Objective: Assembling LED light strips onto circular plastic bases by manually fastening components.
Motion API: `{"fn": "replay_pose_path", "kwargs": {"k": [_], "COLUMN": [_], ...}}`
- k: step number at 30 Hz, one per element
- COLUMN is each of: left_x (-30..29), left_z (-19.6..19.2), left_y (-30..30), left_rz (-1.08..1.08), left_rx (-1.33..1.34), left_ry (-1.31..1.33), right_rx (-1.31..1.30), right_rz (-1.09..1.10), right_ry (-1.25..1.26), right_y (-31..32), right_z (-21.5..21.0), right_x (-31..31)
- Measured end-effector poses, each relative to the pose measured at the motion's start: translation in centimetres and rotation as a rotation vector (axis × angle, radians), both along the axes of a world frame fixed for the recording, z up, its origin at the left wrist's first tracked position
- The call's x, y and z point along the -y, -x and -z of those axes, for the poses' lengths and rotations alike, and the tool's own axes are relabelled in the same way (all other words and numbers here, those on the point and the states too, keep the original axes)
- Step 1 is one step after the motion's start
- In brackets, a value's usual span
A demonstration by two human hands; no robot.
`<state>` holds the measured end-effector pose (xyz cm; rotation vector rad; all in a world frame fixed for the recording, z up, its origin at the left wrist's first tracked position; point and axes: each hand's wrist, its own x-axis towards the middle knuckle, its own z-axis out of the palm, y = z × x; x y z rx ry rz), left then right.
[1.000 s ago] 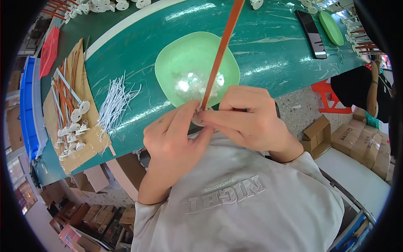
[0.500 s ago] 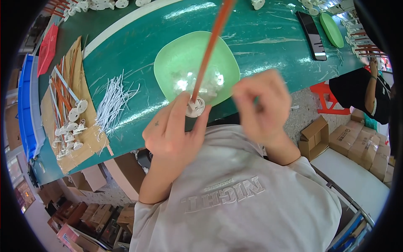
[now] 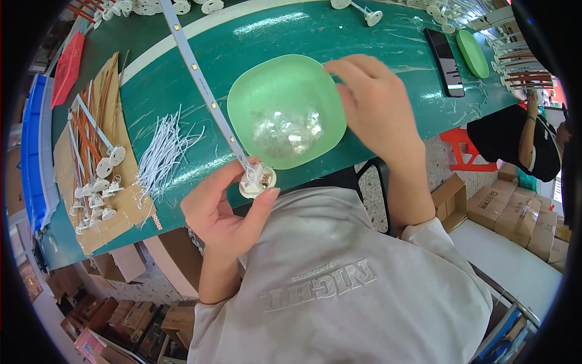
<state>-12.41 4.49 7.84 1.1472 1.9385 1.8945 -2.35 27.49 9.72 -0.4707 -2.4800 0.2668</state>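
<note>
My left hand [image 3: 227, 209] grips the round white base of an LED light strip [image 3: 204, 88] between thumb and fingers. The strip slants up and to the left from the base, its white face with small yellow LEDs showing. Inside the base [image 3: 259, 181] are white wires and small metal parts. Right of it stands a light green bowl [image 3: 273, 85] holding a heap of small clear, shiny pieces [image 3: 291, 130]. My right hand [image 3: 377, 106] is at the bowl's upper right rim, fingers bent and thumb apart; nothing shows in it. Whether it touches the rim I cannot tell.
White wires [image 3: 162, 155] lie in a bundle on the green table [image 3: 388, 54]. Left of them, several strips with white bases rest on cardboard [image 3: 130, 206]. A black phone [image 3: 445, 64] and a smaller green dish [image 3: 473, 53] lie at the right. Another person [image 3: 509, 136] is beyond.
The strip in my left hand has turned from its brown side to its LED side and tilted left, its base now lower. My right hand has risen to the bowl's rim, its fingers less curled.
</note>
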Motion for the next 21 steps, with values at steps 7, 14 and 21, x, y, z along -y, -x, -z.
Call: {"fn": "replay_pose_path", "kwargs": {"k": [7, 14, 21], "left_x": [0.1, 0.9, -0.1], "left_z": [-0.1, 0.1, -0.4], "left_y": [-0.4, -0.1, -0.1], "left_rz": [0.040, 0.148, 0.141], "left_rx": [-0.007, -0.005, 0.406], "left_ry": [0.009, 0.029, -0.345], "right_rx": [0.342, 0.339, -0.184], "right_rz": [-0.156, -0.156, -0.424], "right_ry": [-0.039, -0.090, 0.279], "right_y": [2.9, 3.0, 0.9], "right_z": [0.2, 0.7, -0.8], "right_x": [1.4, 2.0, 4.6]}}
